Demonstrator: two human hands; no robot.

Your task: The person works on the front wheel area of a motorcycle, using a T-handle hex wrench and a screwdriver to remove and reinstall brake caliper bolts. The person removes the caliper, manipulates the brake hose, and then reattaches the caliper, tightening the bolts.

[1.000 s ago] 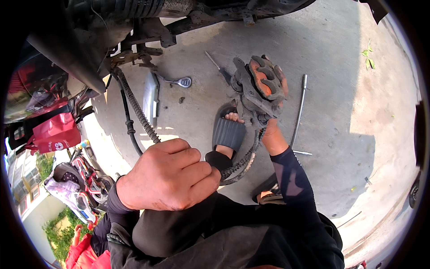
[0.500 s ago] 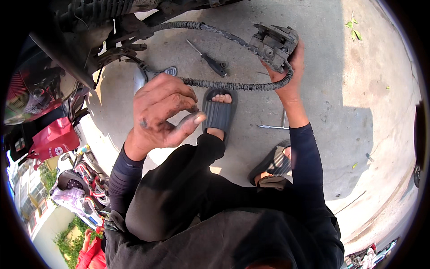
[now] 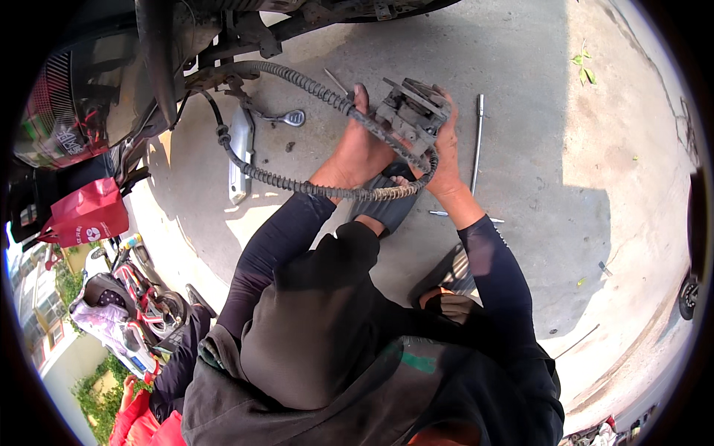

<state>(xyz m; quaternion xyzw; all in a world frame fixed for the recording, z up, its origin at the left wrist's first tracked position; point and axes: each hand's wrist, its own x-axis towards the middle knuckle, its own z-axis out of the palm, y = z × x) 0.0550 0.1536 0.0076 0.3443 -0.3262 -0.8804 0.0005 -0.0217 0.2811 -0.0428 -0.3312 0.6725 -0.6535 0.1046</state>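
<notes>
A grimy brake caliper (image 3: 413,113) is held up between my two hands, its bracket side facing up. My right hand (image 3: 446,152) grips it from the right, fingers partly behind it. My left hand (image 3: 358,152) cups its left side with the thumb raised; its other fingers are hidden beneath the caliper and hose. A ribbed black brake hose (image 3: 312,88) runs from the motor vehicle (image 3: 245,30) past my left hand to the caliper. Another ribbed hose (image 3: 279,178) loops below it, across my left wrist.
On the concrete lie a T-handle wrench (image 3: 477,141) at right, a ratchet (image 3: 292,117) and a silvery panel (image 3: 240,152). A screwdriver's shaft (image 3: 336,80) shows beyond my left hand. A red bag (image 3: 88,214) hangs at left, near a person in red (image 3: 141,424).
My left hand has moved up and right from the lower hose to the caliper. The caliper has come down and left with my right hand. My head view has shifted.
</notes>
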